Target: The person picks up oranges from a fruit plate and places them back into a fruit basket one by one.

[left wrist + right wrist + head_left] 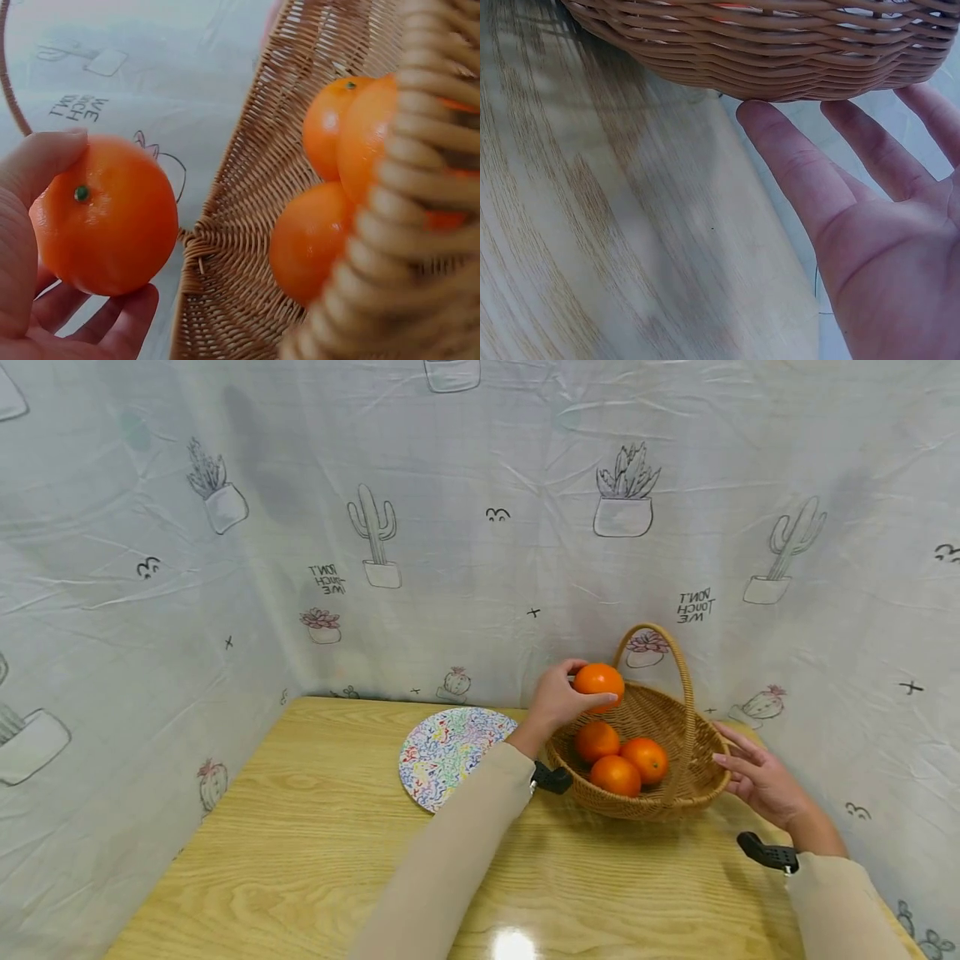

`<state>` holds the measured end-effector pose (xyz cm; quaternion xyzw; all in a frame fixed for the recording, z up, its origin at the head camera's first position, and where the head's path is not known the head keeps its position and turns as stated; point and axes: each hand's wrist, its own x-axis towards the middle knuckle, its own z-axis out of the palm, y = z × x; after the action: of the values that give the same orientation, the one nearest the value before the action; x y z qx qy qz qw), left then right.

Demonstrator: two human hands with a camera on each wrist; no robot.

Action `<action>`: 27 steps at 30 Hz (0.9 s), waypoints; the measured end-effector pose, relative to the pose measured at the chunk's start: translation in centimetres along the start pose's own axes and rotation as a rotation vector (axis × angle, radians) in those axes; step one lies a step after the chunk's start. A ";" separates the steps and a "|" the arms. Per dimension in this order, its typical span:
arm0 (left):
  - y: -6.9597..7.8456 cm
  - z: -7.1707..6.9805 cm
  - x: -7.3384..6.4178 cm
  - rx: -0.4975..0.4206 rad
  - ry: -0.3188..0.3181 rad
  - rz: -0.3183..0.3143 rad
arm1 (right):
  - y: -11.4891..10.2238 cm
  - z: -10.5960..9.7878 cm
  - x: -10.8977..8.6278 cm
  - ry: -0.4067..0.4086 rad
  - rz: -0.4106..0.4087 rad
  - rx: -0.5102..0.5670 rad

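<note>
My left hand (558, 697) grips an orange (599, 681) above the left side of a wicker basket (686, 756) with a tall arched handle. In the left wrist view, the thumb and fingers wrap round this orange (109, 217), and its green stem spot shows. Several more oranges (617, 775) lie together inside the basket, towards its left. At the basket's right side is my right hand (768, 785). Its fingers are extended, and the right wrist view shows fingertips (761, 116) touching the basket's outer wall (780, 67) from outside.
A round plate (438, 760) with a multicoloured squiggle pattern lies left of the basket, partly hidden by the left forearm. Both stand on a wooden table (300, 835). A pale cactus-print sheet (450, 527) hangs behind and along the sides.
</note>
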<state>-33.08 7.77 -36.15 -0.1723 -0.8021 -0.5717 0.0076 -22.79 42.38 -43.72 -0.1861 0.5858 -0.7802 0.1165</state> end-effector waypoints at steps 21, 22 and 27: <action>-0.5 3.9 1.9 0.179 0.019 -0.111 | 0.0 -0.2 0.1 -0.010 -0.001 -0.020; -0.4 4.2 1.9 0.192 0.023 -0.118 | 0.0 -0.2 0.1 -0.010 -0.002 -0.018; -0.2 5.5 1.8 0.316 0.021 -0.144 | 0.1 0.0 -0.2 -0.002 -0.007 -0.009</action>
<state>-33.84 13.28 -37.87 -0.1053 -0.8922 -0.4391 0.0020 -22.68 42.44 -43.89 -0.1896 0.5885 -0.7777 0.1135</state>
